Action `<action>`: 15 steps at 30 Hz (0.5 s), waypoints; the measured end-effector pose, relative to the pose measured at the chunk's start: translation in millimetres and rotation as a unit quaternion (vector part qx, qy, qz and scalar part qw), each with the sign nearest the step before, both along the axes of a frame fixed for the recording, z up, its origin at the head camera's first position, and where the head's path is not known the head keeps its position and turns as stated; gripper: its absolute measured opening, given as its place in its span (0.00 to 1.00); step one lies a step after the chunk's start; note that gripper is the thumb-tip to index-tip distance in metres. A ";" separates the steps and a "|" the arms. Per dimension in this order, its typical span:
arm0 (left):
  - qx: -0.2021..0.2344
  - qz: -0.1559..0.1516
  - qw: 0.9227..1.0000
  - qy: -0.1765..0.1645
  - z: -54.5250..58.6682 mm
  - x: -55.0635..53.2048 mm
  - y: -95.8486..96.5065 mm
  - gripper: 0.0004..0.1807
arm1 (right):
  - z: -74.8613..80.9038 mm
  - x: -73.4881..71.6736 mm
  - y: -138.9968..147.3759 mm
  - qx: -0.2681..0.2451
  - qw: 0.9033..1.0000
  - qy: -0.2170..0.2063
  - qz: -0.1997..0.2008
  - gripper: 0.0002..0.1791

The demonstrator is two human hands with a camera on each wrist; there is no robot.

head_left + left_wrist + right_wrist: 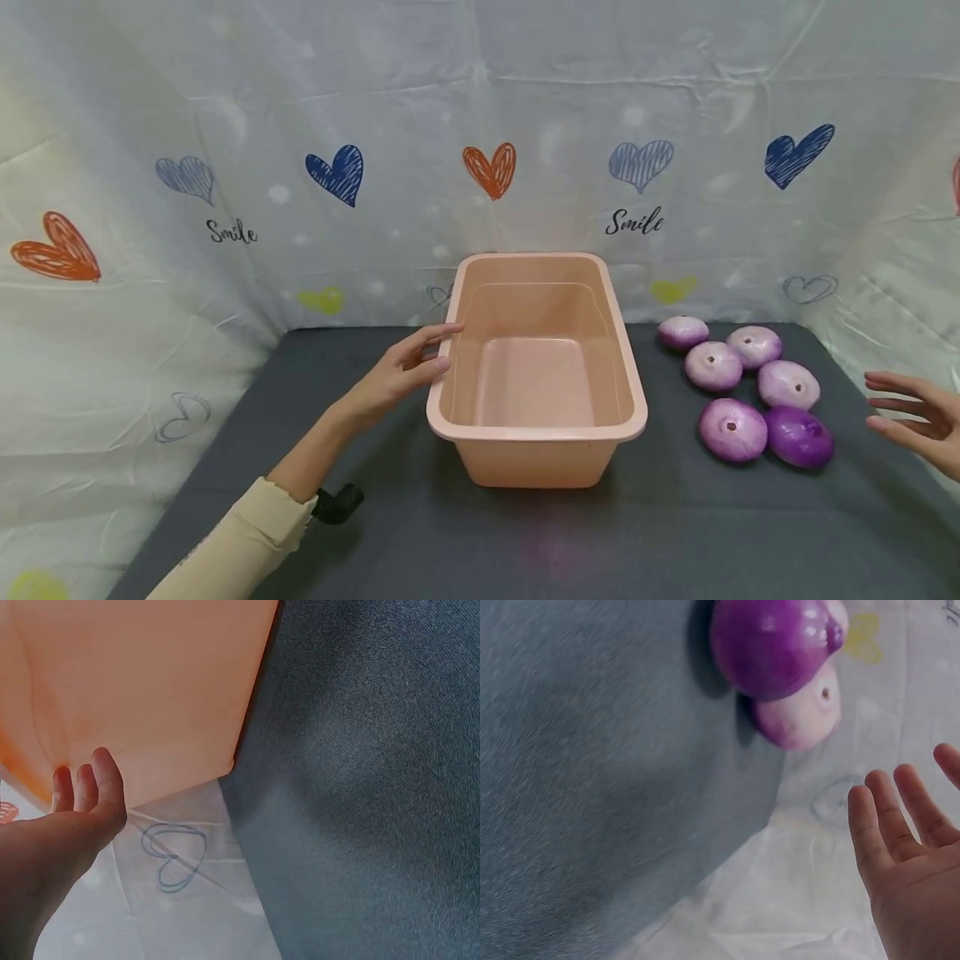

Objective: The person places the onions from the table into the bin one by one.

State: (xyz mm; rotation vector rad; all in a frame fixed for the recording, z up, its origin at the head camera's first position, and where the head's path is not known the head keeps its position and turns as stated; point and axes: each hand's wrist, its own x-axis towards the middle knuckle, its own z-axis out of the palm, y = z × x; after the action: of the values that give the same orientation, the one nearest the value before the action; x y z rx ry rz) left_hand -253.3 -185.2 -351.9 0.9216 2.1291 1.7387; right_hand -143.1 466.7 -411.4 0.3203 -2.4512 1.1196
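Observation:
A peach-coloured plastic basin (536, 461) stands upright at the middle of the table, with nothing inside it. My left hand (393, 373) is at its left rim, fingertips right at the edge and fingers loosely extended. In the left wrist view those fingers (109, 776) lie against the basin's outer wall (150, 690). Several purple onions are grouped to the right of the basin, among them a deep purple onion (800, 437) and a paler onion (732, 429) beside it. Right of them, my right hand (921, 419) hovers with spread fingers, holding nothing.
The table has a dark grey cover (517, 542). A whitish curtain (555, 100) printed with hearts and "Smile" hangs behind the table and along both sides. Farther back in the onion group lie a small onion (682, 332) and another onion (754, 346).

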 end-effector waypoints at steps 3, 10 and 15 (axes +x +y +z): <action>0.007 0.008 1.000 0.002 -2.6 -1.7 0.7 0.31 | -5.0 2.9 2.7 0.009 1.000 -0.012 -0.021 0.39; 0.014 0.011 1.000 0.002 -5.6 -2.2 2.9 0.31 | -18.8 8.7 -1.5 0.034 0.997 -0.043 -0.063 0.47; 0.016 0.011 1.000 -0.001 -6.3 -1.9 2.7 0.32 | -24.2 7.8 -1.7 0.017 0.998 -0.029 -0.045 0.48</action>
State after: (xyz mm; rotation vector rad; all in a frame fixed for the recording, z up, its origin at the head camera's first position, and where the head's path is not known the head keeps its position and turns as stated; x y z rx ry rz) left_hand -255.2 -182.5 -358.2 0.9085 2.1244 1.7871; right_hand -135.3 465.0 -435.6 0.1878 -2.5115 1.0651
